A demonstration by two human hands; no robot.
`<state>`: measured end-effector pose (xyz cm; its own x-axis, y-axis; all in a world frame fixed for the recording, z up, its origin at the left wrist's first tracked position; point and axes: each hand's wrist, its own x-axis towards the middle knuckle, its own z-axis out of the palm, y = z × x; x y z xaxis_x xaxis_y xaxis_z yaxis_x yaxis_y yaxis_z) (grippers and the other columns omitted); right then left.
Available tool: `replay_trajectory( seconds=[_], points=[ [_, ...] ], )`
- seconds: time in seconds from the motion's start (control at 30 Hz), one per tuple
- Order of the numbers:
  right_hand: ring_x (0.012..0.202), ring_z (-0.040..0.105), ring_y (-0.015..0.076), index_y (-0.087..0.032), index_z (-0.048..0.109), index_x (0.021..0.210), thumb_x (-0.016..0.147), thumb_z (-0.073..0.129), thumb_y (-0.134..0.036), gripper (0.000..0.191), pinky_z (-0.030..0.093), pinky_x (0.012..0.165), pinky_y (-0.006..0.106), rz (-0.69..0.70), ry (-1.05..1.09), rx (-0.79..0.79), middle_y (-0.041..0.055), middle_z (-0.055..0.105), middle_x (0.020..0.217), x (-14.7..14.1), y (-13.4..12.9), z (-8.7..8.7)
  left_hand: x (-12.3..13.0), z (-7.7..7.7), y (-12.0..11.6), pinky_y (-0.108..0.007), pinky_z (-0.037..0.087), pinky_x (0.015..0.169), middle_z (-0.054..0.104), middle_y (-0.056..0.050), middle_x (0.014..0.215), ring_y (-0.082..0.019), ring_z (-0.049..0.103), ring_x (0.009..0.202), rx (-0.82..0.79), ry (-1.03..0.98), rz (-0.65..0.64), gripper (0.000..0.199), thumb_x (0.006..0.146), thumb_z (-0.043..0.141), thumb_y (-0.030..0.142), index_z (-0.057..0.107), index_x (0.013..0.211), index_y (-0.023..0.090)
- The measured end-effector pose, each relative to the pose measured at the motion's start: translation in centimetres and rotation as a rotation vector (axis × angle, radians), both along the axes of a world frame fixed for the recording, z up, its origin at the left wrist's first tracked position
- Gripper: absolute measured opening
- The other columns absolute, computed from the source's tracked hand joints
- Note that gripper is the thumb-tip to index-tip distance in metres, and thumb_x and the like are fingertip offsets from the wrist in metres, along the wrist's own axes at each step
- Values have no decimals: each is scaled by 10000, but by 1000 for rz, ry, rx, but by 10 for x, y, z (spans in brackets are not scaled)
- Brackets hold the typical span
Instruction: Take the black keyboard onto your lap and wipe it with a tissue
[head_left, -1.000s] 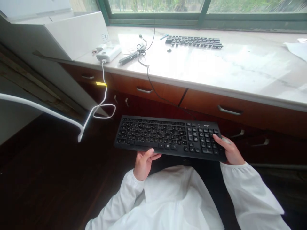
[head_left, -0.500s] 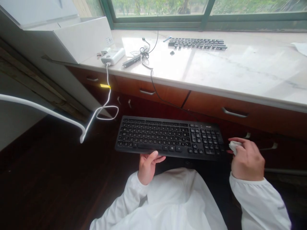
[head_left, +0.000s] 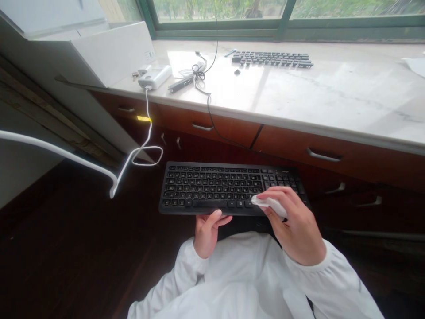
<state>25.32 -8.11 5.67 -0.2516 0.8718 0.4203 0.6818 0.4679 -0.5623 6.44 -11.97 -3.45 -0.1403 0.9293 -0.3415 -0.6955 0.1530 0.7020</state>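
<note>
Left hand [head_left: 208, 232] sits under the near edge of the flat black plastic keyboard [head_left: 212, 188], thumb hooked up over the front rim, other fingers hidden beneath, so it clamps that edge and props the board over the lap in white sleeves. Right hand [head_left: 294, 223] comes in from the right, wrist bent, knuckles up, fingers [head_left: 277, 193] curled and pinching a small white wipe [head_left: 269, 204] pressed onto the keys at the boundary of the main block and the number pad. Keyboard lies level, just ahead of both sets of fingers, well below the pale marble table [head_left: 332, 102]. Far ahead of the fingers on the table: a second dark keyboard-like row of loose black keycaps [head_left: 272, 59] near the window frame, one single black cap [head_left: 237, 71] just in front of it. Ahead and left of the left fingers: white plastic charger box [head_left: 154, 76] with white cable [head_left: 146, 133] hanging down, black cable tangle [head_left: 198, 73], white cardboard box [head_left: 99, 53]. Brown wooden drawers [head_left: 318, 155] under the table, all shut, contents not visible.
</note>
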Motion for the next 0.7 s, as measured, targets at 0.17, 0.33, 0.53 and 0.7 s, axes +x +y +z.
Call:
replay_trajectory(
  seconds=[0.17,0.33,0.53,0.7],
  points=[
    [816,640,145,-242,682,954,928,530,-182,165,510,721,259,125,46,-40,21,696,897,-31,4,-3,1,3,0,-419,608,786,753,-24,931,-244,722,869,-15,5,-6,462,769,723,207,598,1213,232],
    [776,625,155,-236,719,949,911,575,-202,153,512,702,276,84,2,-26,21,715,848,-51,7,-21,1,2,-1,-394,606,760,750,-25,946,-237,723,847,-31,-1,8,464,743,742,227,612,1188,233],
    [759,615,153,-215,724,960,920,562,-205,168,515,674,260,135,-7,-22,37,701,829,-73,6,-30,4,3,0,-261,571,693,725,-5,849,-163,697,808,10,-62,23,279,738,734,187,666,1009,189],
    [773,601,162,-207,713,958,929,549,-208,167,514,679,271,178,-17,-15,35,694,818,-94,8,-33,6,3,1,-167,508,619,679,24,769,-90,643,701,-13,-118,83,253,659,774,174,653,881,174]
  ],
)
